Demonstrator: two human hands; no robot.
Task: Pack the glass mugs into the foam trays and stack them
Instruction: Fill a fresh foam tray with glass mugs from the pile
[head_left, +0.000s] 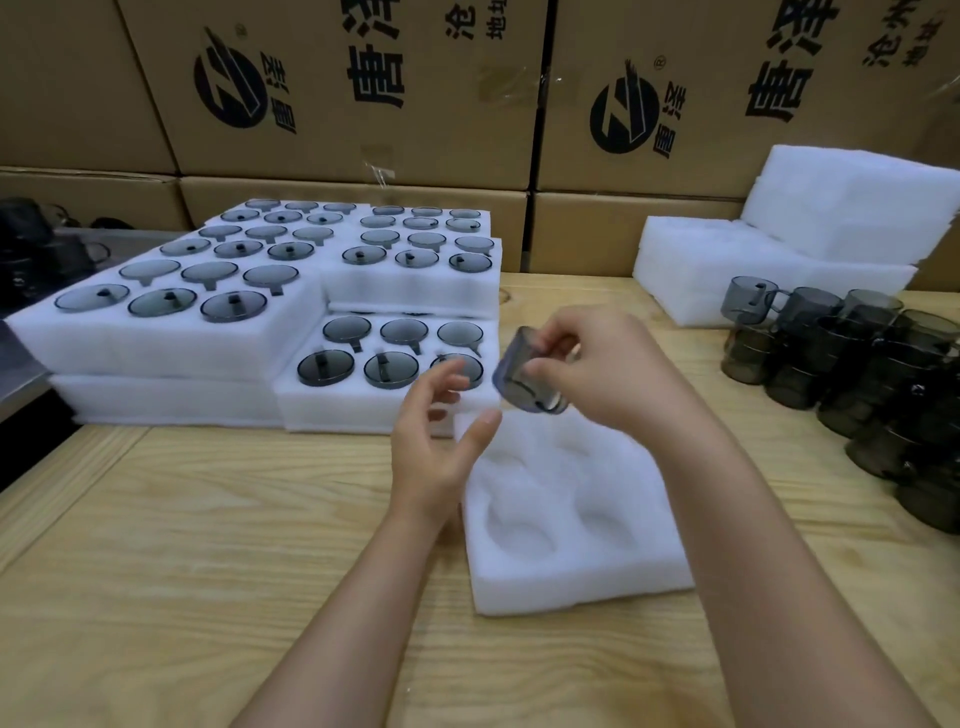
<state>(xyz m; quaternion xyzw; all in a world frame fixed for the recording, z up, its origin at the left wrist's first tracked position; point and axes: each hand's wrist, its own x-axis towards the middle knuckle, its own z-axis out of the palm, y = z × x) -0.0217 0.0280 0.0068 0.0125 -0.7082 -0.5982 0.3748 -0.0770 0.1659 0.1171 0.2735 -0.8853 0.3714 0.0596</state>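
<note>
The far cartons (337, 93), printed "唐泽" beside a round logo, back the wooden table (208, 545). At far left filled foam trays (171, 343) stack, with spare foam (727, 270) far right and loose smoky mugs (857, 374) at right. Over the near empty tray (571, 587), the right hand (597, 364) grips a tilted glass mug (519, 379). The left hand (431, 447) is slack and holds nothing.
</note>
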